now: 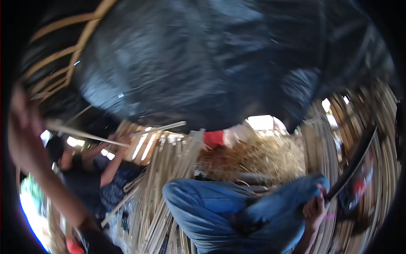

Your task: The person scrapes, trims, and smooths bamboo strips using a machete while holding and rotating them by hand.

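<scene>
Knife: clamped in the right grip at far right, long axis slanting up and outward, well apart from the strip beside the left grip. Cannot tell, through blur, whether closed there.

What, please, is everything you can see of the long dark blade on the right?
The blade is long, narrow, dark and seemingly slightly curved, with a paler line along its lower edge; it looks like metal. It slants up and rightward from the right grip, which holds its mostly hidden lower end near the denim-covered knee. Its far end shows in front of the slats; blur hides finer detail.
</scene>
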The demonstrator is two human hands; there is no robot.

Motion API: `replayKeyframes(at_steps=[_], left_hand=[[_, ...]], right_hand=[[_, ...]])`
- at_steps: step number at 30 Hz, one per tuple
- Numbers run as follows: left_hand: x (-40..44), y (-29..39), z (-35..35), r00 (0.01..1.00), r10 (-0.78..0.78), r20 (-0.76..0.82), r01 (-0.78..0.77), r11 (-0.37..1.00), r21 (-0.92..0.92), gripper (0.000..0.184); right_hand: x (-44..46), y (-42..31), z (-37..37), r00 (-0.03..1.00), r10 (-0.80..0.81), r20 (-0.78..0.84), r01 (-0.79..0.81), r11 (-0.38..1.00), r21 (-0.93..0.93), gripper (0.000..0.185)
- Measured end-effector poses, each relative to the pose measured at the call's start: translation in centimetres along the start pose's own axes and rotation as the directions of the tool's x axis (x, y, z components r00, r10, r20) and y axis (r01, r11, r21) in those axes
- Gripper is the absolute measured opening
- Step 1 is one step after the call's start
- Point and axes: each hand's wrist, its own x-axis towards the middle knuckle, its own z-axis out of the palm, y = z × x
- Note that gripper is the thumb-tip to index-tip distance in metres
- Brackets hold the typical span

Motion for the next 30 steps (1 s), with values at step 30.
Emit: replayKeyframes(at_steps=[30], left_hand=[[-32.6,-7.8,6.6,-0.157,-0.308,0.938,0.894,0.359,0.268,0.027]], right_hand=[[8.6,-1.0,20.6,0.904,0.234,0.358,-0.264,0.964,0.037,0.018]])
